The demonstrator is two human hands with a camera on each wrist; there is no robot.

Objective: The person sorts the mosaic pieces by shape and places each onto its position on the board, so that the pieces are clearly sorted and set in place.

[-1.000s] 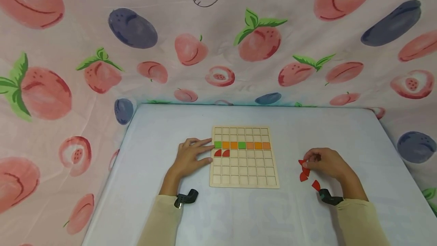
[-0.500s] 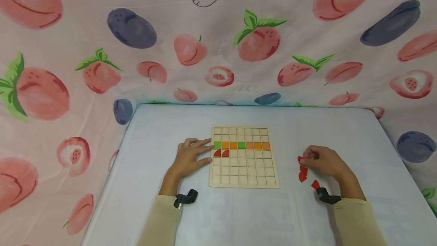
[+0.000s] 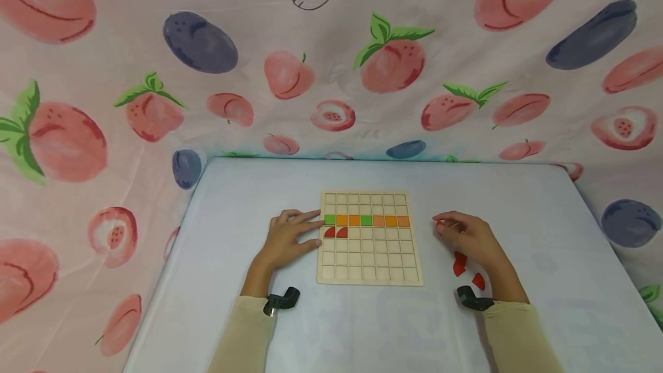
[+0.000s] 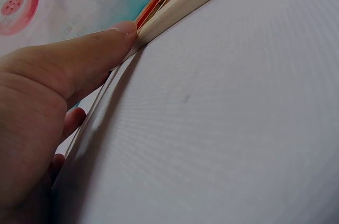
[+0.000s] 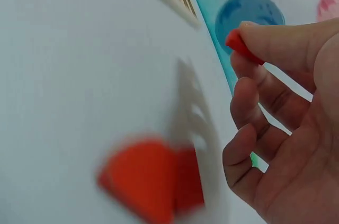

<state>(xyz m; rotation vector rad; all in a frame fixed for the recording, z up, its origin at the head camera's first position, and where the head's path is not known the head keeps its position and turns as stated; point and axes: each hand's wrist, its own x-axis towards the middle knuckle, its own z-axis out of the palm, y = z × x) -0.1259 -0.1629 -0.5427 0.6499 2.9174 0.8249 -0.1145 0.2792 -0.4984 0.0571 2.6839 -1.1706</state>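
A wooden grid board (image 3: pixel 370 258) lies mid-table, one row filled with green and orange square tiles (image 3: pixel 366 220). Below that row, two red quarter-circle pieces (image 3: pixel 342 232) fill the first two cells from the left. My left hand (image 3: pixel 290 240) touches the board's left edge with fairly straight fingers; its thumb rests against the rim in the left wrist view. My right hand (image 3: pixel 471 239), right of the board, pinches a red piece (image 5: pixel 241 46) between thumb and forefinger above the table. Beneath it lie several loose red pieces (image 3: pixel 459 263), blurred in the right wrist view.
The white table (image 3: pixel 373 327) runs back to a fruit-printed cloth (image 3: pixel 331 85) at the rear and sides. A separate red piece (image 3: pixel 479 281) lies beside the right wrist's black camera (image 3: pixel 473 299). Another black camera (image 3: pixel 282 300) sits on the left wrist.
My right hand has picked up a red piece from the loose group and moved it left and away from me, toward the board. My left hand has stayed in place.
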